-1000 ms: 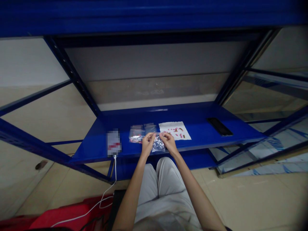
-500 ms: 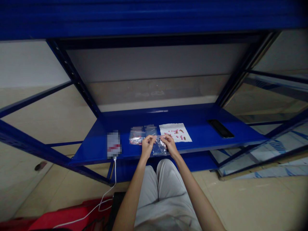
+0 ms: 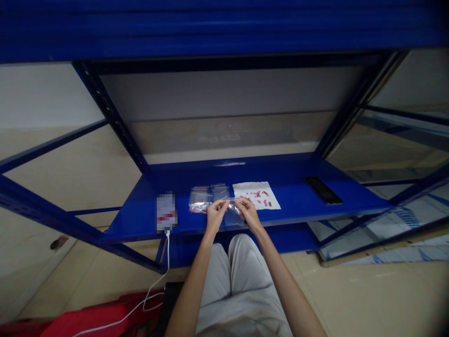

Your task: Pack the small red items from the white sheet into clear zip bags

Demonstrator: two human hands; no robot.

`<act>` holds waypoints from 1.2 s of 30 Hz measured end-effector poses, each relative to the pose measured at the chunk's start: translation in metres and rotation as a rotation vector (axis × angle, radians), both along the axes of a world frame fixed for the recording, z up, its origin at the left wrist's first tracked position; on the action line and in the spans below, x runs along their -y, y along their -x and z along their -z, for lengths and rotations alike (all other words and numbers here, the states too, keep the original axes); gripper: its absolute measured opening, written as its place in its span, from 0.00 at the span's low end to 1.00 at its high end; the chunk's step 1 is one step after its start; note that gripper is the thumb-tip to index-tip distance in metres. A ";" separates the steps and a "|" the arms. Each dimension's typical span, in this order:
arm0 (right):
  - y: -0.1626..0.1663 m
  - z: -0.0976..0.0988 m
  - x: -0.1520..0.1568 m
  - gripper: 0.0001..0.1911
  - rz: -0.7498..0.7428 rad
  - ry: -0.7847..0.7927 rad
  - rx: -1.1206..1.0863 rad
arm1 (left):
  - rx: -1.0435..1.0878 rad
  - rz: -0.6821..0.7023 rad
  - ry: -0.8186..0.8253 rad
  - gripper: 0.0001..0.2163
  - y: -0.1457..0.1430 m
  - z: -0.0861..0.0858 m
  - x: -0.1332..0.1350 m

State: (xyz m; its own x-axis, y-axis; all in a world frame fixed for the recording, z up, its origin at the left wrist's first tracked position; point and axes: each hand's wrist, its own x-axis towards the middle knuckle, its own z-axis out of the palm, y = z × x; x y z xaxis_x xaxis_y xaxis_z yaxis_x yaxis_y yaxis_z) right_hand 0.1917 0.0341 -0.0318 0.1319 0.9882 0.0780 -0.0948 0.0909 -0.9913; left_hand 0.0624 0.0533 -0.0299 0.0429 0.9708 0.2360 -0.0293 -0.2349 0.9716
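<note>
Between my two hands, a clear plastic zip bag hangs at the shelf's front edge. My left hand pinches its upper left corner, and my right hand grips the upper right. Just behind lies a white paper sheet with several pink and brownish pill-like pieces scattered over it. A stack of clear zip bags with small reddish contents sits left of my left hand. More clear bags lie between that stack and the sheet.
The blue metal shelf carries a black phone on the right. A blurred-out pale device with a white cable lies at the left. Blue uprights frame both sides, and a blue beam crosses overhead.
Both hands keep hold of the bag's top edge, with only slight finger movement. The whole view has shifted a little, so the shelf and its items appear slightly lower.
</note>
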 end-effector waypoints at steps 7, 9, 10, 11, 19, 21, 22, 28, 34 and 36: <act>0.002 0.000 0.000 0.18 0.001 0.007 -0.017 | 0.002 0.011 -0.009 0.10 0.002 0.000 0.001; 0.003 0.000 0.000 0.18 0.019 0.025 -0.012 | 0.001 0.007 -0.011 0.10 0.002 0.001 0.000; 0.003 0.000 -0.001 0.18 0.028 0.031 -0.007 | 0.001 0.003 -0.012 0.10 0.003 0.002 0.000; 0.003 0.000 -0.001 0.18 0.034 0.030 -0.002 | 0.001 -0.002 -0.013 0.10 0.003 0.002 0.000; 0.005 0.005 -0.005 0.17 0.072 -0.084 0.079 | 0.003 -0.016 -0.017 0.10 0.003 0.004 -0.001; 0.004 0.007 -0.005 0.17 0.079 -0.069 0.083 | 0.004 -0.019 -0.021 0.09 0.003 0.004 0.000; 0.004 0.008 -0.005 0.17 0.080 -0.061 0.081 | 0.005 -0.019 -0.022 0.09 0.003 0.004 0.000; 0.004 0.004 -0.003 0.16 0.099 -0.054 0.028 | 0.018 -0.005 -0.015 0.10 0.002 0.004 -0.001; 0.003 -0.001 0.001 0.17 0.075 -0.015 0.042 | 0.031 -0.023 -0.020 0.11 0.002 0.004 -0.002; 0.003 0.000 0.001 0.19 0.057 0.011 0.041 | 0.033 -0.024 -0.028 0.12 0.002 0.004 -0.001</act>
State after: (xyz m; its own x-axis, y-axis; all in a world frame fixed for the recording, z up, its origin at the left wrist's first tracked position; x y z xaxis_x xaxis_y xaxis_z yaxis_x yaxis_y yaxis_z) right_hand 0.1886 0.0331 -0.0320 0.1849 0.9800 0.0739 -0.0494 0.0843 -0.9952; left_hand 0.0600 0.0546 -0.0337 0.0118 0.9645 0.2637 -0.0550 -0.2627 0.9633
